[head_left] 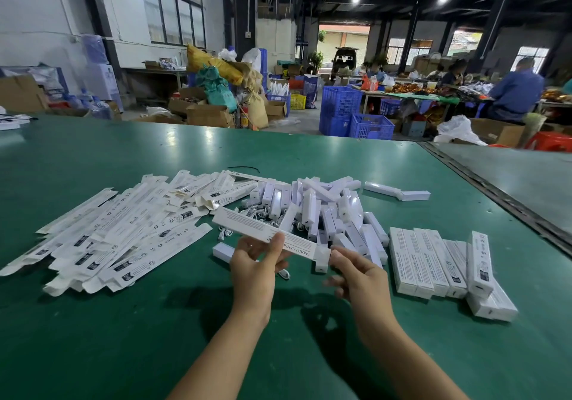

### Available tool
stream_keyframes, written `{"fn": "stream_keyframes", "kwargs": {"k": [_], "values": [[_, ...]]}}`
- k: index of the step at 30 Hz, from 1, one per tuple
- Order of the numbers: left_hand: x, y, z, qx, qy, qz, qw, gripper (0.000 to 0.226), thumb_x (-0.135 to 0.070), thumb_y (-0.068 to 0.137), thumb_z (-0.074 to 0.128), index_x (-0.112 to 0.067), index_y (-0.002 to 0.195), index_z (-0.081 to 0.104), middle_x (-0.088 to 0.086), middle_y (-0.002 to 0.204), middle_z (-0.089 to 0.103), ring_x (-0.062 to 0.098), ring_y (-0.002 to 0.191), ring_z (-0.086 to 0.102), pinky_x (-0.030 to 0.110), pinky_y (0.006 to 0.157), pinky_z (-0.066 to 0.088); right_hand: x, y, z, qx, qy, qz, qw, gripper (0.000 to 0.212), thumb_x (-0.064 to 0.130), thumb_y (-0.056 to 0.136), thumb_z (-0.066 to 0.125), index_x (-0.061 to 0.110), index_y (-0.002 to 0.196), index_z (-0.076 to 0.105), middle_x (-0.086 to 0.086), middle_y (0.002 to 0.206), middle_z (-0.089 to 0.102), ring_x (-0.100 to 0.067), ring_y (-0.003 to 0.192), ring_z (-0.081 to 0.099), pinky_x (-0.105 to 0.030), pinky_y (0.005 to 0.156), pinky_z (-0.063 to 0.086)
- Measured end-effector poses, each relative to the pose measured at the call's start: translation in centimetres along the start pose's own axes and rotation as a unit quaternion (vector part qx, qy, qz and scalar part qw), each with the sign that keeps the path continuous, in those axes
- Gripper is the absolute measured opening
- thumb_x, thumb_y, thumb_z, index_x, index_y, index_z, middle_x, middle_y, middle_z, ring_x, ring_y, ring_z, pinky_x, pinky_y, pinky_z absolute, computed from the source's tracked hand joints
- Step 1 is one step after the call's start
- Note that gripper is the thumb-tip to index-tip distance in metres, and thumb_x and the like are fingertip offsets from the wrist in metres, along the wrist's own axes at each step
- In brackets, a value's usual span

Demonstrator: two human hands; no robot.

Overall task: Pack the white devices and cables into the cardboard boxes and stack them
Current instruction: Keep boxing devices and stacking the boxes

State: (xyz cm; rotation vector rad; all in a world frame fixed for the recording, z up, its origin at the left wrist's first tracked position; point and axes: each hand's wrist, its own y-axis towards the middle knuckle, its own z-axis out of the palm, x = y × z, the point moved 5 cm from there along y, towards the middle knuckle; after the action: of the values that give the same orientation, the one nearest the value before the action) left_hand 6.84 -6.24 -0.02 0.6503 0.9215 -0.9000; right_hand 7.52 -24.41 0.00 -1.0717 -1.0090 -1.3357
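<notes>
Box in hand (247,223): a long white carton, held clear of the surface (123,322). It is gripped near its middle by the left hand (257,269), with the thumb laid on top and the fingers curled beneath. The long axis is seen running from far-left of those fingers down to the near-right. There the end flap is met by the fingertips of the right hand (359,279). Whether that end is pinched or only pushed cannot be told (some blur there); the other right fingers are loosely curled.

Judged step: closing of the near-right end, the right hand being the nearer to it. Packed boxes (427,260) are laid in a row just right of the right fingers, so the carry would be short and rightward. Loose devices (325,207) and cables (257,212) are heaped beyond both sets of fingers. Flat cartons (123,229) are spread left of the left fingers.
</notes>
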Motion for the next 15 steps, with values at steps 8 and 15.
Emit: {"fn": "stream_keyframes", "kwargs": {"k": [8,15], "values": [[0.0,-0.3,0.1,0.014,-0.024,-0.029,0.999,0.029,-0.024,0.081,0.074,-0.014,0.104,0.06,0.006,0.097,0.077,0.026,0.082,0.076,0.026,0.062,0.058,0.2,-0.2,0.1,0.016,-0.029,-0.008,0.999,0.017,0.022,0.084,0.074,0.016,0.1,0.073,-0.003,0.087,0.075,-0.019,0.052,0.064,-0.02,0.045,0.046],[1.0,-1.1,0.9,0.055,-0.001,-0.047,0.997,0.025,-0.013,0.088,0.071,-0.011,0.11,0.06,0.01,0.1,0.077,0.026,0.088,0.076,0.025,0.066,0.058,-0.1,0.1,-0.2,0.019,-0.019,0.011,1.0,0.007,0.015,0.081,0.077,0.014,0.088,0.078,-0.008,0.084,0.076,-0.019,0.053,0.064,-0.021,0.048,0.05]]}}
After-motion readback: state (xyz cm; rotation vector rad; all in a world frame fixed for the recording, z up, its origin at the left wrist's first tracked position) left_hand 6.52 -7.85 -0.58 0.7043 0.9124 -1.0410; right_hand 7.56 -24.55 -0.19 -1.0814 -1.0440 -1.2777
